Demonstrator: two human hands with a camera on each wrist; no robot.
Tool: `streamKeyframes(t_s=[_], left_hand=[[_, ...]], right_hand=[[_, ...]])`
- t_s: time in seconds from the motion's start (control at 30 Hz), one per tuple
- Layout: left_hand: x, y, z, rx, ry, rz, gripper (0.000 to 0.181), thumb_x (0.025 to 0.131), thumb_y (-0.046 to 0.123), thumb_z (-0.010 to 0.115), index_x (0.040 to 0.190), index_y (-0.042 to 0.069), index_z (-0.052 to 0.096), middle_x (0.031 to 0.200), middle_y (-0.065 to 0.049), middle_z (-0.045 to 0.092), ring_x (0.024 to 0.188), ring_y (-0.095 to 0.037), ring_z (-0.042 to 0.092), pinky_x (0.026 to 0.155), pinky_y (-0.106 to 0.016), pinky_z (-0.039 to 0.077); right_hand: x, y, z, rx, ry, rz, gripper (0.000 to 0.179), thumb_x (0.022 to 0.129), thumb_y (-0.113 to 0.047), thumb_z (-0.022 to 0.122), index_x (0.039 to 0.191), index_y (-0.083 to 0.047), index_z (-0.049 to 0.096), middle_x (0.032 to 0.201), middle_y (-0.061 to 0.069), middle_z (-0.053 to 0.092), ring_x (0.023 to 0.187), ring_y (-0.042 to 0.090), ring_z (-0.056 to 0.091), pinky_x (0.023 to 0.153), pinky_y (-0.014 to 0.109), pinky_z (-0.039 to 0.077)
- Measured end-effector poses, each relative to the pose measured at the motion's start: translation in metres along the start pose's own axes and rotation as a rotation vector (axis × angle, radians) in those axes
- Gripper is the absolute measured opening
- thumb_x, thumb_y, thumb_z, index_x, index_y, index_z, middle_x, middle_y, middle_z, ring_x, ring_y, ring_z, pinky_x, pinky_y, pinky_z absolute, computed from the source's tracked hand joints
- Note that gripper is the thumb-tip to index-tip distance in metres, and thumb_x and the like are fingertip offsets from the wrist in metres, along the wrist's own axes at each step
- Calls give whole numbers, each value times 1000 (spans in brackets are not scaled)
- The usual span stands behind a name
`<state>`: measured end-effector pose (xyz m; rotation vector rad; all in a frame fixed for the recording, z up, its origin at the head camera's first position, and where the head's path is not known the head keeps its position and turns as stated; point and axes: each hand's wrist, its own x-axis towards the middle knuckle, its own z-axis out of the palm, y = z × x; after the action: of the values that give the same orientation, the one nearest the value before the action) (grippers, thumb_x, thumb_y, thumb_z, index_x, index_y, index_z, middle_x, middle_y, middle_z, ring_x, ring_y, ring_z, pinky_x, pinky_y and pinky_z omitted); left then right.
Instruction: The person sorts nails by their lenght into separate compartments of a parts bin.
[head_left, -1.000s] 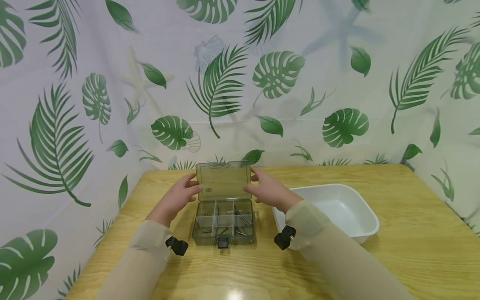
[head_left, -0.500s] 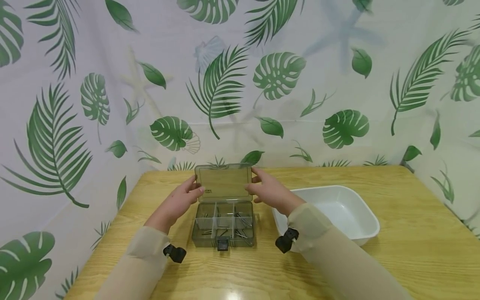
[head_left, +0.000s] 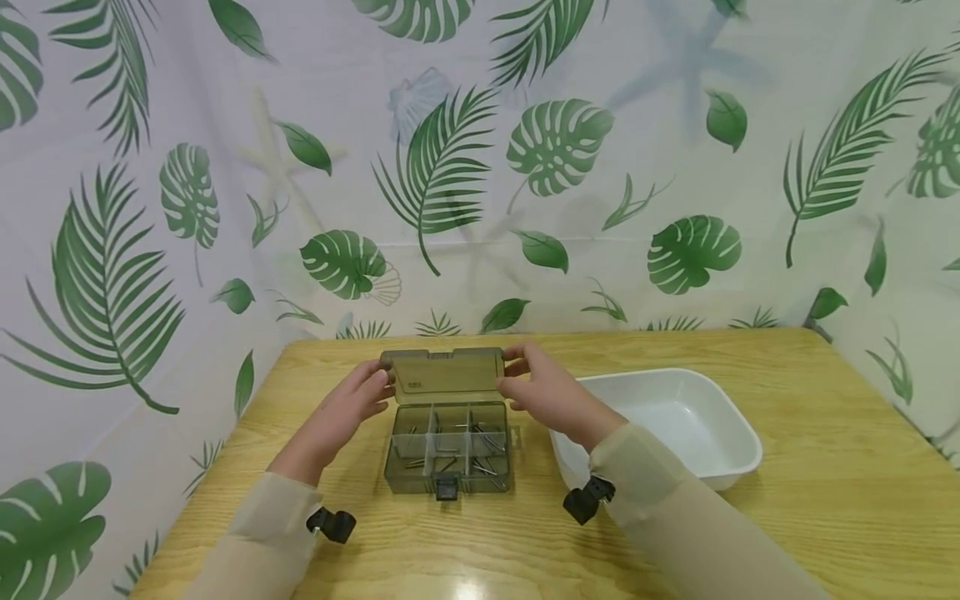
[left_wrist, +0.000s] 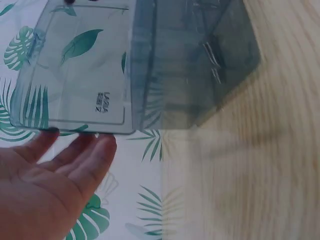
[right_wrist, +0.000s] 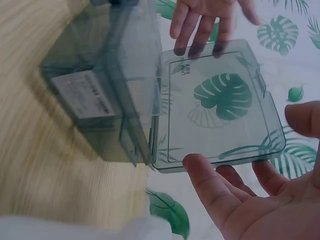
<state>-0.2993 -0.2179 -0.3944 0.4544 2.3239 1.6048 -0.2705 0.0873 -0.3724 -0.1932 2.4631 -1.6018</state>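
A smoky see-through compartment box (head_left: 447, 450) sits on the wooden table with its lid (head_left: 450, 375) raised and tilted forward over it. Thin metal pieces (head_left: 487, 467), some bent like hex keys, lie in its compartments. At the lid's left edge is my left hand (head_left: 341, 408), fingers extended; in the left wrist view its fingertips (left_wrist: 105, 142) touch the rim. My right hand (head_left: 551, 392) is at the opposite edge, where its fingertips (right_wrist: 197, 162) rest against the lid, and its thumb and fingers are spread rather than curled.
A white plastic basin (head_left: 675, 425) stands right of the box, partly behind my right forearm. A leaf-print cloth (head_left: 465, 167) hangs behind the table (head_left: 480, 542). Black wrist cameras (head_left: 332, 523) are strapped to both sleeves.
The lid has swung forward from nearly upright to a lower tilt. Both hands have moved slightly outward, the left one drawing away to the left. The box and basin have stayed put.
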Motion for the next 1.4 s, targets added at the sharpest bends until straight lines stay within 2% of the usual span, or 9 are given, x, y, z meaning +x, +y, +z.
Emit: streamKeyframes(t_s=[0.1,0.2,0.33,0.47,0.6,0.73,0.9,1.13,1.4], left_hand=[[-6,-2,-2,2,-61,83,52,102,43,32,144,14,29,145,-13,32,134,-32,31,106,-48,28],[-14,-4,0,91,-108,125,44,103,39,31,141,19,38,145,-7,34,134,-30,30,106,-50,27],[-23,-5,10,341,-144,130,43,98,47,41,139,33,42,149,4,28,136,-25,26,104,-54,29],[-29,-5,21,599,-188,156,64,87,56,55,144,35,35,153,8,14,140,-24,13,102,-57,29],[-28,-7,32,852,-220,263,83,80,60,62,149,30,25,155,2,9,142,-27,1,105,-57,25],[-23,-10,42,1029,-223,332,95,76,64,64,151,31,15,156,-2,7,141,-29,0,106,-53,25],[-21,-16,53,1122,-186,314,103,73,65,66,151,31,9,156,-5,4,141,-31,2,106,-52,26],[-23,-14,68,1245,-112,318,103,75,65,65,152,21,13,155,-13,7,140,-37,7,108,-50,24],[-27,-13,66,1148,-147,263,85,87,69,37,152,23,9,156,-8,-4,141,-31,-5,110,-49,19]], right_hand=[[-10,0,2,-149,-15,-57,55,89,-42,59,135,-19,40,130,2,45,113,28,52,89,44,46],[-20,0,6,-379,-76,-136,62,88,-52,55,138,-18,42,136,1,44,123,25,44,96,45,41],[-29,3,17,-679,-198,-219,79,84,-68,47,145,-19,35,146,4,34,131,25,35,100,46,36],[-31,10,30,-867,-262,-270,86,83,-70,47,150,-20,25,152,9,21,138,29,22,104,48,32],[-28,20,43,-1009,-236,-344,90,83,-69,50,151,-19,19,154,12,14,140,30,15,108,48,25],[-26,26,55,-1133,-181,-417,95,81,-70,50,151,-14,18,153,16,14,140,33,13,109,50,20],[-24,30,66,-1213,-132,-452,101,78,-72,52,151,-11,17,152,20,15,139,36,13,110,51,18],[-23,32,67,-1192,-117,-437,102,78,-70,54,151,-11,15,154,18,10,140,33,9,110,50,15],[-24,34,67,-1160,-121,-441,94,84,-74,34,151,-10,14,154,16,7,141,32,6,111,51,14]])
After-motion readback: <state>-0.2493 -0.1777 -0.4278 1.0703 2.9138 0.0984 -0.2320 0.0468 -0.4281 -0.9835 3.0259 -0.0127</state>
